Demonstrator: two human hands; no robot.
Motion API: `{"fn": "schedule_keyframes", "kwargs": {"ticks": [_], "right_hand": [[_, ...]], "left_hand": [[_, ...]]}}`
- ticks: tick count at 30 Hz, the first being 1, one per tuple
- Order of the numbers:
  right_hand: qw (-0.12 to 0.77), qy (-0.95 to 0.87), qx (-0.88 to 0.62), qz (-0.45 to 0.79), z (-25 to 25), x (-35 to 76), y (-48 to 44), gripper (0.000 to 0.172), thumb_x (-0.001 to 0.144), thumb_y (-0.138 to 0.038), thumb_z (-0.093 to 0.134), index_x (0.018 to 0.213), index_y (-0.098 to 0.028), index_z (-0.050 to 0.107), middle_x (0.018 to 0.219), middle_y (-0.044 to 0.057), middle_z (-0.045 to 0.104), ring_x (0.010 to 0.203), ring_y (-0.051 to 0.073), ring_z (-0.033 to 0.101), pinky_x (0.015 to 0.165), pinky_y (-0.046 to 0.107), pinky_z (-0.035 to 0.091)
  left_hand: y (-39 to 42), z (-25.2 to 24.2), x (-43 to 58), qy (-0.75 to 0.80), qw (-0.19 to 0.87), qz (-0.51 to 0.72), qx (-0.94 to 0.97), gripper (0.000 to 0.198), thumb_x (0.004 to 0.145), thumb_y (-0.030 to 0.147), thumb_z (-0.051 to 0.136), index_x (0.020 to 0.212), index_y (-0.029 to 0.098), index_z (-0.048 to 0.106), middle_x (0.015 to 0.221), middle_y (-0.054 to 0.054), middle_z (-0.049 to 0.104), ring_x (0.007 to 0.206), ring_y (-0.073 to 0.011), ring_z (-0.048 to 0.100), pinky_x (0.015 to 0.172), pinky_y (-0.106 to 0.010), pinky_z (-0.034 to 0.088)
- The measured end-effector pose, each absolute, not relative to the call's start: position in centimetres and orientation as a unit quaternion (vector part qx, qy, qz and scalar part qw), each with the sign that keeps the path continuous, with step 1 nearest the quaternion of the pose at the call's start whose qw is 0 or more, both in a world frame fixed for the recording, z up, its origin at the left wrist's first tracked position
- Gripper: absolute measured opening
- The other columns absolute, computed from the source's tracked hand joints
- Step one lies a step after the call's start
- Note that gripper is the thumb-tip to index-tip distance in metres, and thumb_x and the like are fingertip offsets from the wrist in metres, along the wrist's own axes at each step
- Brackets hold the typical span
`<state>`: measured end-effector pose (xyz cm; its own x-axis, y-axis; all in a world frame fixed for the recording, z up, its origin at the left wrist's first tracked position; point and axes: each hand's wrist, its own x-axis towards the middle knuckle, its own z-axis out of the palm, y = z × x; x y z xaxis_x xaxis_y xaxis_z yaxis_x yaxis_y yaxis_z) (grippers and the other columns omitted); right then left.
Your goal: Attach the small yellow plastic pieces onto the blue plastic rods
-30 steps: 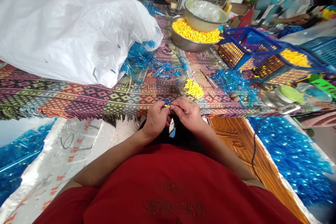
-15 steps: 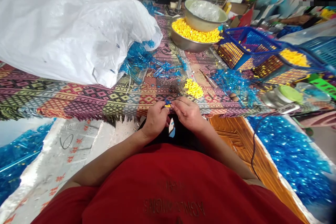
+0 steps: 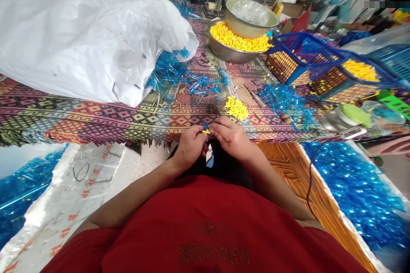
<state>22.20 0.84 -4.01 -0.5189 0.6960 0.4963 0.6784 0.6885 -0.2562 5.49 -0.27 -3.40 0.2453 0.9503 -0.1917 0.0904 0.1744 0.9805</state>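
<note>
My left hand [image 3: 191, 147] and my right hand [image 3: 231, 137] meet just off the front edge of a woven patterned cloth [image 3: 96, 124]. Their fingertips pinch a tiny plastic piece [image 3: 206, 130], yellow and blue, and mostly hide it. A small heap of yellow plastic parts [image 3: 236, 108] lies on the cloth just beyond my right hand. Clear blue plastic sprues [image 3: 201, 87] are scattered farther along the cloth. Another blue tangle [image 3: 286, 102] lies to the right.
A large white plastic sack [image 3: 86, 30] covers the cloth's left side. Behind stand a steel bowl of yellow parts [image 3: 224, 54] and a blue mesh basket [image 3: 303, 57]. Boxes of blue plastic pieces [image 3: 355, 187] sit low on both sides.
Both hands have drawn slightly closer and higher around the small piece, which stays pinched between them. The surrounding objects have not visibly moved.
</note>
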Motion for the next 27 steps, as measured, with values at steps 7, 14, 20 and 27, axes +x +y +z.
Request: {"fn": "schedule_keyframes", "kwargs": {"ticks": [7,14,20,27], "right_hand": [[0.346,-0.857,-0.38,0.041,-3.7,21.8,1.3,0.02,0.093,-0.02,0.046,0.101,-0.017,0.064,0.096,0.009,0.061,0.088,0.017,0.059,0.076,0.03,0.052],[0.364,-0.841,-0.395,0.062,-3.9,21.4,0.5,0.015,0.092,-0.02,0.048,0.095,-0.019,0.062,0.092,0.008,0.06,0.087,0.018,0.058,0.075,0.031,0.052],[0.335,-0.85,-0.401,0.066,-4.2,21.5,0.7,0.016,0.093,-0.021,0.043,0.092,-0.018,0.059,0.089,0.008,0.059,0.084,0.018,0.056,0.073,0.031,0.05],[0.321,-0.864,-0.38,0.078,-3.3,22.1,0.9,0.016,0.095,-0.024,0.041,0.092,-0.018,0.056,0.089,0.008,0.058,0.083,0.018,0.055,0.072,0.031,0.049]], "left_hand": [[0.1,-3.7,5.4,0.467,0.65,0.376,0.466,0.008,0.073,0.019,0.046,0.074,0.016,0.053,0.047,0.002,0.056,0.034,-0.0118,0.051,0.034,-0.021,0.04],[0.2,-3.9,5.4,0.438,0.656,0.42,0.449,0.008,0.074,0.022,0.05,0.077,0.016,0.054,0.048,0.003,0.054,0.039,-0.0135,0.055,0.034,-0.021,0.043],[-0.2,-3.6,5.7,0.453,0.648,0.422,0.443,0.01,0.073,0.019,0.051,0.082,0.015,0.055,0.054,0.003,0.057,0.042,-0.0119,0.057,0.037,-0.021,0.046],[-0.4,-3.3,5.9,0.472,0.629,0.405,0.466,0.011,0.075,0.021,0.05,0.083,0.015,0.056,0.054,0.002,0.058,0.042,-0.0112,0.056,0.038,-0.02,0.046]]}}
